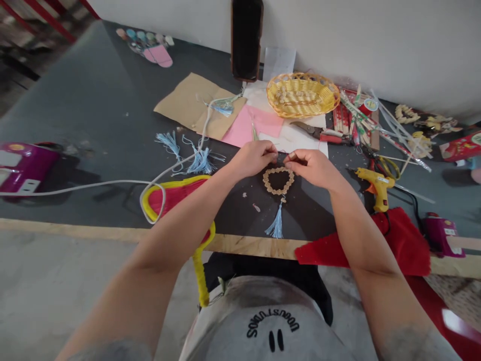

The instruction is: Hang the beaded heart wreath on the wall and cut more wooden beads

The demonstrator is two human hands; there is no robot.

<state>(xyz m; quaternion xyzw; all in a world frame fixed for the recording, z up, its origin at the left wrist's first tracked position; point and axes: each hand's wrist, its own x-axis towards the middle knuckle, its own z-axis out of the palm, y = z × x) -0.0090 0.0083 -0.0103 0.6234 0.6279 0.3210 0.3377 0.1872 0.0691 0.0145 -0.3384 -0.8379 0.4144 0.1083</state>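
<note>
A small loop of tan beads (pixel 266 183) lies on the dark table just below my hands, with a light blue tassel (pixel 277 223) hanging from its near end. At the loop's upper left, my left hand (pixel 257 158) is closed in a pinch. My right hand (pixel 313 166) pinches at the upper right, close to the beads. Whatever is between the fingertips is too fine to make out; a thin dark line shows beside the left fingers. Several loose blue tassels (pixel 201 159) lie left of my left hand.
A yellow wicker basket (pixel 302 111), pliers (pixel 332 136) and a phone (pixel 246 40) are beyond my hands. To the right are a yellow glue gun (pixel 378 186) and red cloth (pixel 406 235). A white cable (pixel 101 185) crosses a red-and-yellow piece (pixel 173 195) under my left forearm.
</note>
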